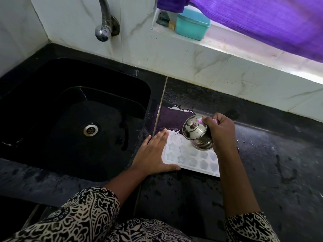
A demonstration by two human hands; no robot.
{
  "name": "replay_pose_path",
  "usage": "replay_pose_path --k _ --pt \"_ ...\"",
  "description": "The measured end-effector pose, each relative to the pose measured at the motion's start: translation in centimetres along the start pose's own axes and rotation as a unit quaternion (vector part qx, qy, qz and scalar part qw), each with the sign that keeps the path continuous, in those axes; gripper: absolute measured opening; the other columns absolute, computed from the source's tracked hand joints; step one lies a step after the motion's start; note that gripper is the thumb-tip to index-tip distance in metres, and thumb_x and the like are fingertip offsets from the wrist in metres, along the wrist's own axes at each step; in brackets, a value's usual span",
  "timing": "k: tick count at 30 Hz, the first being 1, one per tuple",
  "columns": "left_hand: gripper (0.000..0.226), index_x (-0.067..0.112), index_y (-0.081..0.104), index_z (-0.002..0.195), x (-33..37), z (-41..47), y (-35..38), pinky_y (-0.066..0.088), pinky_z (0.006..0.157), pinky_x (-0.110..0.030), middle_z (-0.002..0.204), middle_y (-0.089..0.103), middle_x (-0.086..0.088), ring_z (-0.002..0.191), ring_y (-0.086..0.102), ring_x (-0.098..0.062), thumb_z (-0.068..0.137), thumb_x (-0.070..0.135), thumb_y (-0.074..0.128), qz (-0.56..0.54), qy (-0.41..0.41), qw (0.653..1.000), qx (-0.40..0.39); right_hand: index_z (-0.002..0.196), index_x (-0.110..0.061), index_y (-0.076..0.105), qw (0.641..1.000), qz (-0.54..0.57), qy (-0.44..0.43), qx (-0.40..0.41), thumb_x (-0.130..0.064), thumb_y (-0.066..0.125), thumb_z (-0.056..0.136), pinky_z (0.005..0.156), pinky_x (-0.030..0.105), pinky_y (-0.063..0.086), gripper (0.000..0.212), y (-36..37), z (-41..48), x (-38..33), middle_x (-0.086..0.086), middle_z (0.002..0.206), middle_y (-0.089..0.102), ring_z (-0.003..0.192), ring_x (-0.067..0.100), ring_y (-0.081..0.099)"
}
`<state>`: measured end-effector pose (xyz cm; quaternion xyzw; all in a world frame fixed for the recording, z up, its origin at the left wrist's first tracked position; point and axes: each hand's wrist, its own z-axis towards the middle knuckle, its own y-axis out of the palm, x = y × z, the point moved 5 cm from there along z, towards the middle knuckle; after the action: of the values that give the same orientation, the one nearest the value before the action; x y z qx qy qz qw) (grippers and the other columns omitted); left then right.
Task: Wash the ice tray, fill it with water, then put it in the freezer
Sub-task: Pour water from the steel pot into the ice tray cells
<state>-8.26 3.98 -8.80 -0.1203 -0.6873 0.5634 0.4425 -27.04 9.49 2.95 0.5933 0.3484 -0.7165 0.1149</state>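
White ice tray (189, 157) with star-shaped cells lies flat on the wet dark counter, lower centre of frame.

You're looking at a dim scene: daylight is coming through the purple curtain (272, 20), tinting the wet counter (262, 154) violet and glinting on the tap (103, 32); wide-angle distortion is bending the edges.

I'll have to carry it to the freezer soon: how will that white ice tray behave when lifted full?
The ice tray looks thin and shallow, so it may flex and spill. The counter is wet, so its underside is probably slippery. Lifting with both hands, level, seems wise.
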Motion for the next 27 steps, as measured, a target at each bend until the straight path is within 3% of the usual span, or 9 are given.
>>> replay_pose_path --k 9,15,27 --pt "0.129 0.022 0.000 0.156 -0.09 0.03 0.12 -0.002 0.121 -0.032 0.164 0.000 0.010 0.149 0.000 -0.003 0.056 0.097 0.035 -0.005 0.003 1.000 0.002 0.061 -0.016 0.040 1.000 0.015 -0.002 -0.006 -0.012 0.066 0.076 0.048 0.022 0.039 0.030 -0.24 -0.03 0.22 0.005 0.059 0.044 0.055 0.011 0.043" --pt "0.129 0.023 0.000 0.156 0.01 -0.01 0.04 -0.003 0.120 -0.031 0.164 0.001 0.010 0.149 0.001 -0.003 0.060 0.093 0.046 -0.013 0.000 1.000 0.000 0.058 -0.019 0.039 1.000 0.025 0.001 -0.003 -0.012 0.067 0.075 0.042 0.015 0.039 0.033 -0.60 0.07 0.46 -0.004 0.054 0.046 0.046 0.001 0.044" --pt "0.129 0.021 0.001 0.156 0.09 -0.08 -0.12 -0.001 0.121 -0.032 0.164 0.002 0.009 0.149 0.002 -0.003 0.059 0.093 0.047 -0.006 -0.002 1.000 -0.002 0.059 -0.018 0.039 0.999 0.047 0.010 0.004 -0.009 0.064 0.079 0.041 0.014 0.040 0.034 -0.99 0.11 0.76 -0.004 0.053 0.047 0.043 -0.002 0.046"
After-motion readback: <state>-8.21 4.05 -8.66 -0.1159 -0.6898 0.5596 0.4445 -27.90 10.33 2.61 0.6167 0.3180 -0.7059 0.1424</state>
